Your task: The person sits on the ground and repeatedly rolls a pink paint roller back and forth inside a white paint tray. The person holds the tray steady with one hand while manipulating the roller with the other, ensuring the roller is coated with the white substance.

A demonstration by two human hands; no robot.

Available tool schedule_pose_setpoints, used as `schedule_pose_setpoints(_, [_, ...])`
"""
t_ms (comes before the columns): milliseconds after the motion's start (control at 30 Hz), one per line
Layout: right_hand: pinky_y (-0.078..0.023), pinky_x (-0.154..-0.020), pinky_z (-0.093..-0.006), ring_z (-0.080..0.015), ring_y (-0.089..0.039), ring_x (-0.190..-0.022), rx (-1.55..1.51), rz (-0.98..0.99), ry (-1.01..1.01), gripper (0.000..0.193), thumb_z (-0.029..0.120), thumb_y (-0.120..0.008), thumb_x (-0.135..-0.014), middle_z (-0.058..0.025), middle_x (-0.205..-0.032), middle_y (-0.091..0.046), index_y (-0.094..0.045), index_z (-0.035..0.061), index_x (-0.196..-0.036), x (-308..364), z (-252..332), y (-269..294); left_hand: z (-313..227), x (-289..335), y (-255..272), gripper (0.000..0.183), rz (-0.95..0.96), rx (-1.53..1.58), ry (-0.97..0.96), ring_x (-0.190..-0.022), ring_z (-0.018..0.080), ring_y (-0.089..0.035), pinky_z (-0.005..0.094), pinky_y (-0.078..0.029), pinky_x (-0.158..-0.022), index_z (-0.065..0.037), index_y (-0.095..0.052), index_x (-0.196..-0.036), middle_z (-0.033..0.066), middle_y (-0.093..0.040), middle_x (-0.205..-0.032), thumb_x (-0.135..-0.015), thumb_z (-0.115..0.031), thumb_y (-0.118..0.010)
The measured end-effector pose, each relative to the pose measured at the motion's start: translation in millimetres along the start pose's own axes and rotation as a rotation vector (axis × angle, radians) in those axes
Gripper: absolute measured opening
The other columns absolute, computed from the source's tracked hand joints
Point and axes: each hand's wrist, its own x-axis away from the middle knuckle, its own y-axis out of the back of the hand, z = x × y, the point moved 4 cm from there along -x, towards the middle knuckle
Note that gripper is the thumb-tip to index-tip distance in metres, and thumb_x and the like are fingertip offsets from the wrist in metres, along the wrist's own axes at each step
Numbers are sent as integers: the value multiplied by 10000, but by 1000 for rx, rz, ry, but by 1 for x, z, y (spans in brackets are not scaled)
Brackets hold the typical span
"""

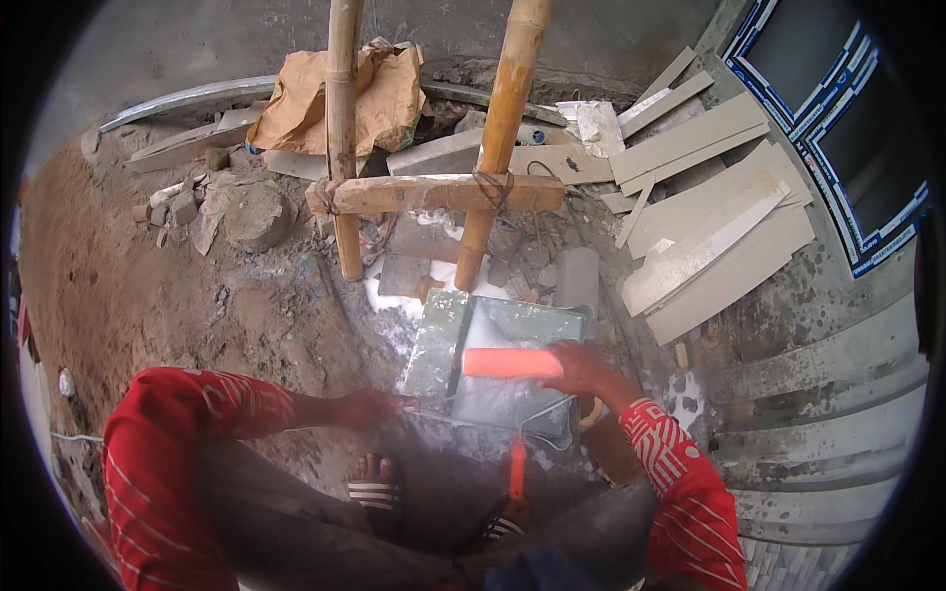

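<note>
My right hand [588,376] grips one end of an orange-pink paint roller sleeve [507,363], held level above an open metal tin [540,313]. White material, paint or powder, fills part of the tin. To the left, my blurred left hand [371,408] is closed at the end of a thin wire roller frame [463,423]. The frame's orange handle [517,471] hangs downward between my sandalled feet. A grey-green panel [434,340], speckled white, adjoins the tin on its left.
Two upright bamboo poles [490,148], tied to a wooden crosspiece [414,195], stand just beyond the tin. Cut boards [714,236] lie at right, near a dark taped frame [833,128]. Crumpled brown paper [296,98] and rubble [251,212] lie far left on dirt.
</note>
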Motion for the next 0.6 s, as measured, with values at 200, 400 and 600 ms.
schedule_pose_setpoints(200, [-483,-832,-463,-309,-546,-1096,270,-36,6,484,124,-653,-746,-137,-1106,-574,-563,27,-1211,-9,7,-9,6,-1,6,374,-14,-9,-38,-747,102,-563,299,-497,-743,-120,-548,-1333,37,-588,-818,-1031,-329,-479])
schedule_pose_setpoints(400, [-460,-856,-469,-290,-511,-1139,368,-118,37,551,244,-743,-735,-128,-1140,-547,-561,25,-1207,-8,17,-13,-1,-1,15,356,-102,-180,-246,-732,123,-571,311,-496,-725,-134,-535,-1359,46,-573,-791,-1038,-270,-464])
schedule_pose_setpoints(600, [-441,-881,-493,-281,-527,-1124,357,-35,14,626,296,-789,-730,-107,-1144,-555,-520,38,-1233,-6,16,-24,-4,-1,19,355,-59,-148,-74,-701,140,-589,316,-495,-712,-145,-527,-1372,59,-572,-774,-1040,-248,-456])
